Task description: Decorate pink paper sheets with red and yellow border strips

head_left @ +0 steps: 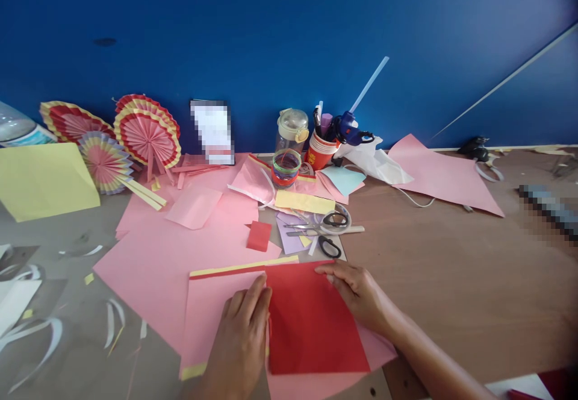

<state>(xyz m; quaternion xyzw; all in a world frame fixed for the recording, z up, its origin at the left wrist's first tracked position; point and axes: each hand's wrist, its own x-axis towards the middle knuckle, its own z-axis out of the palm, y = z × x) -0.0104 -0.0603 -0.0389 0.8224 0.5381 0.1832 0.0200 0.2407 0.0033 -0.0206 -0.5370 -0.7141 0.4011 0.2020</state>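
Observation:
In front of me lies a square red paper sheet point(316, 328), beside a pink paper sheet point(205, 309) with red and yellow strips along its top edge. My left hand point(244, 328) rests on the pink sheet, fingers stretched out and pressing down along the line where it meets the red one. At the red sheet's upper right corner, my right hand point(356, 291) holds the top edge with bent fingers and thumb close together. A larger pink sheet point(144, 279) spreads underneath. Scissors point(329, 246) and a small red paper piece point(259, 236) lie just beyond.
Folded paper fans point(148, 135) lean against the blue wall point(253, 38), near a phone point(212, 132). A clear bottle point(291, 135) and a paper cup point(320, 152) with pens and a glue gun point(350, 129) stand at the back. White paper strips point(49, 340) litter the left side.

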